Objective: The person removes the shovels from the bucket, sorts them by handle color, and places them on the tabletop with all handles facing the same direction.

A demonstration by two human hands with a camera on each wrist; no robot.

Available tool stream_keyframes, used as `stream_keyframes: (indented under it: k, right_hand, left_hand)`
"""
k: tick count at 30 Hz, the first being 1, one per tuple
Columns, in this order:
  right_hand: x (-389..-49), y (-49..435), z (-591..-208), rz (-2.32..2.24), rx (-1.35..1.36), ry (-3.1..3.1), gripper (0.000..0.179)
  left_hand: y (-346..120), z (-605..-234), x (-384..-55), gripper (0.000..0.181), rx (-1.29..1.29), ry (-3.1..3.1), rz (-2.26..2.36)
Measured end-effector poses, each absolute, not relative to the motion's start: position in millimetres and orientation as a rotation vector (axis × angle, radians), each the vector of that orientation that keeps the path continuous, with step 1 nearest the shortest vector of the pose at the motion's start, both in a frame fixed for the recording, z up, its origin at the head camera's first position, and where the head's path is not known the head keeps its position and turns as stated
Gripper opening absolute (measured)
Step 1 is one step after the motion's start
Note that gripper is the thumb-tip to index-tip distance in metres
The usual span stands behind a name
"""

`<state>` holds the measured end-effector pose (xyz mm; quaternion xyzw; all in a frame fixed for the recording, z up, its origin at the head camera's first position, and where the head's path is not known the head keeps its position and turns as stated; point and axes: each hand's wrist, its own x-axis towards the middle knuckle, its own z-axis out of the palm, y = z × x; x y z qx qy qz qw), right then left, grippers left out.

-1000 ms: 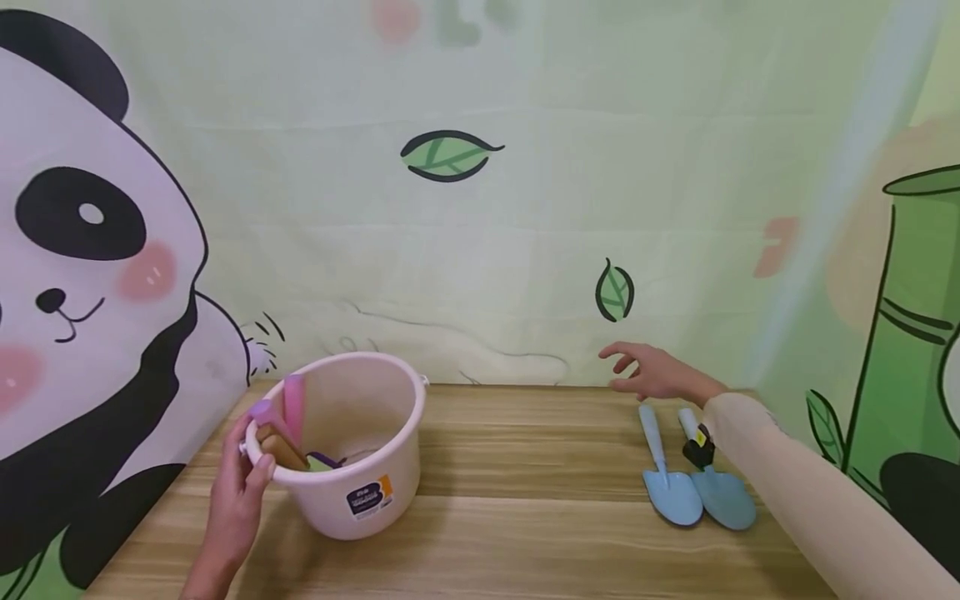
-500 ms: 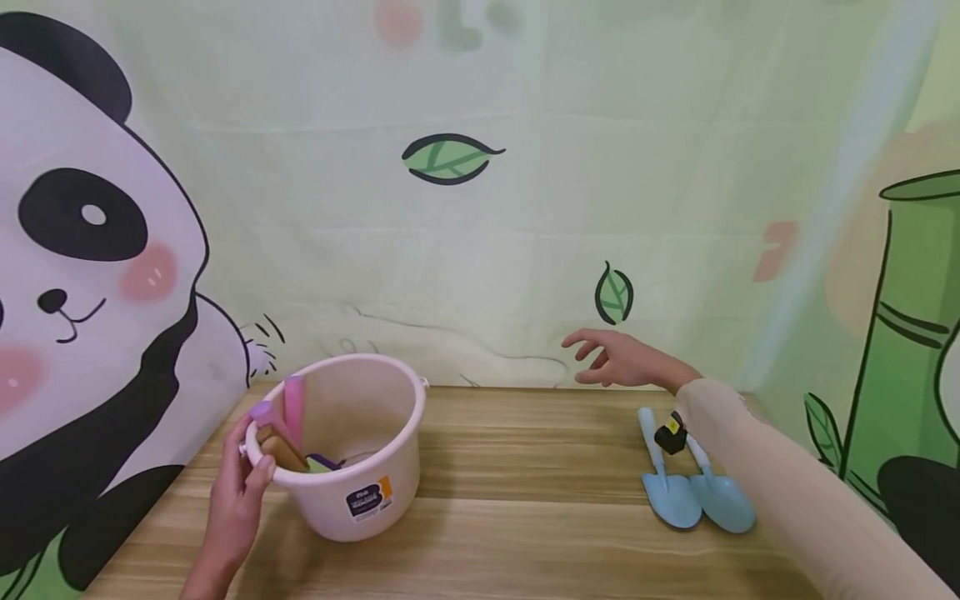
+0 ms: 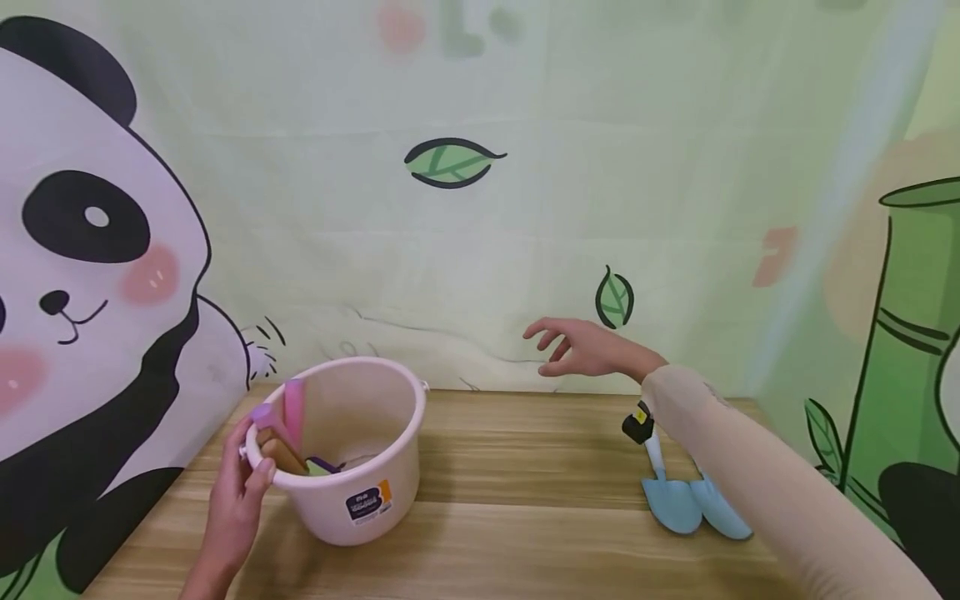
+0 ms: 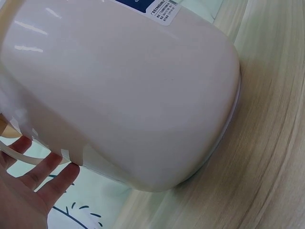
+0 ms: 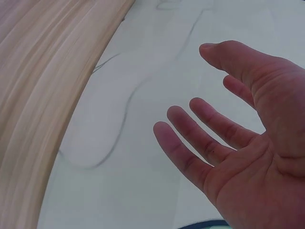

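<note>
Probably light, stiff and slick, the bucket (image 3: 318,505) on the worktop's (image 3: 525,467) left handles best by its rim (image 3: 421,400), which the left grip (image 3: 236,500) clasps, while the right grip (image 3: 583,348) hangs loosely spread, empty.

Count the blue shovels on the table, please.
2. The left blue shovel lies on the table right of the bucket; the right blue shovel lies beside it, partly hidden by the right sleeve, which could hide more.
</note>
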<state>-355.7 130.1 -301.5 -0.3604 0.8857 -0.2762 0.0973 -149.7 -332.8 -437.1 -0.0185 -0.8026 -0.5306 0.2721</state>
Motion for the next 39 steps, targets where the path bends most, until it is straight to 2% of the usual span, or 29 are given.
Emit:
stream_keyframes:
  k: [39]
  right_hand:
    - [-342,21,-241,-0.688,-1.262,2.485,0.060]
  left_hand:
    - [-336,-436,-149,0.063,-0.067,-2.165,-1.400]
